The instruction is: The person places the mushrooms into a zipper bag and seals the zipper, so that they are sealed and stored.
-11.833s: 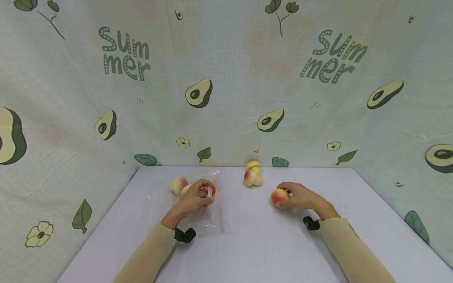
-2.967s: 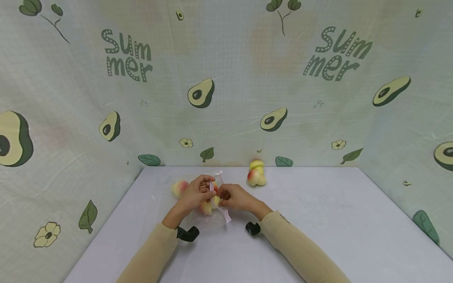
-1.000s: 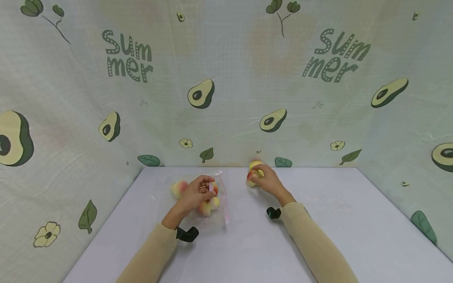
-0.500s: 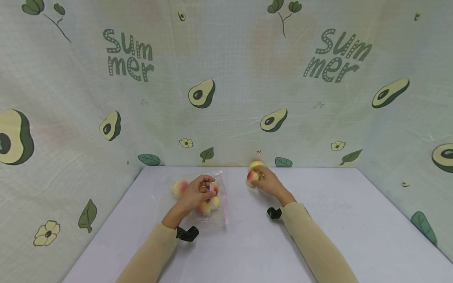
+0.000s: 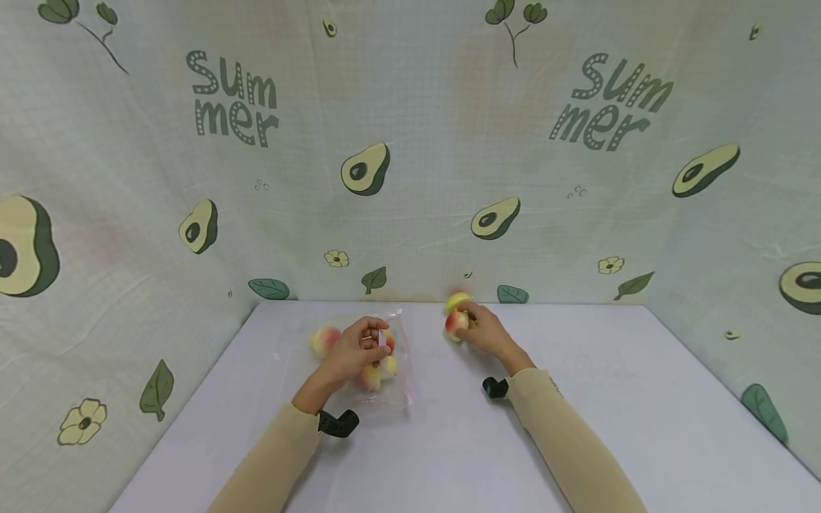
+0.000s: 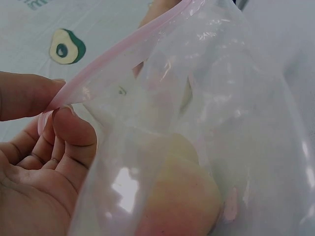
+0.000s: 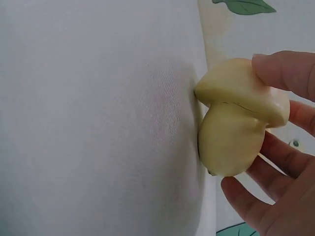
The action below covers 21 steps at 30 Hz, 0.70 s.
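Note:
My left hand (image 5: 349, 353) pinches the pink zip strip (image 6: 108, 54) of a clear plastic zip bag (image 6: 266, 123) between thumb and forefinger, and the bag's mouth gapes. Inside lie several cream mushrooms blushed red, one of them a mushroom (image 5: 370, 377) below the left hand. At the back of the table my right hand (image 5: 486, 330) holds a pale mushroom (image 7: 231, 140), thumb on its cap and fingers around the other side. Right behind it a yellow, rounded thing (image 5: 458, 299) shows; the hand partly covers both, and I cannot tell whether they touch.
The white table (image 5: 423, 456) ends at a printed cloth backdrop (image 5: 417, 235), close behind the right hand. Side cloths stand left and right. A black wrist camera (image 5: 495, 387) sits on each forearm.
Earlier my right hand held a fruit-coloured mushroom at the right, then was at the bag's mouth, then reached the back. Since then the held mushroom has shifted slightly left. The left hand stays.

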Tool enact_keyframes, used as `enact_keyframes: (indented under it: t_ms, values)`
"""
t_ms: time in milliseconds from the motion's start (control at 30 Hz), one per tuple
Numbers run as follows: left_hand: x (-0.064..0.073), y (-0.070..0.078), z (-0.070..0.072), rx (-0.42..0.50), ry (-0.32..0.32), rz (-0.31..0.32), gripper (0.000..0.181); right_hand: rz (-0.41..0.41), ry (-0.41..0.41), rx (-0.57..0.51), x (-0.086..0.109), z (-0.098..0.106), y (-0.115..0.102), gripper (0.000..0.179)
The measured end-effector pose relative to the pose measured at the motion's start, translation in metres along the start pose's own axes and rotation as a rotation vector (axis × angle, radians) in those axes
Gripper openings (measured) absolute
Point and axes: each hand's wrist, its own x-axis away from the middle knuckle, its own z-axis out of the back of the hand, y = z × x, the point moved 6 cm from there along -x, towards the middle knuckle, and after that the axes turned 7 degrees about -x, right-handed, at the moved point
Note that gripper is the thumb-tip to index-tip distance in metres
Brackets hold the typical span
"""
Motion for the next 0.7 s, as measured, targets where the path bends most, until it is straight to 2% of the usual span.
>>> enact_keyframes:
  t_ms: [700]
  values:
    - [-0.0007,-0.0024,0.0020,0.009,-0.004,0.005,0.041,0.008,-0.042,0.010,0.0017,-0.0030,-0.0018,0.060]
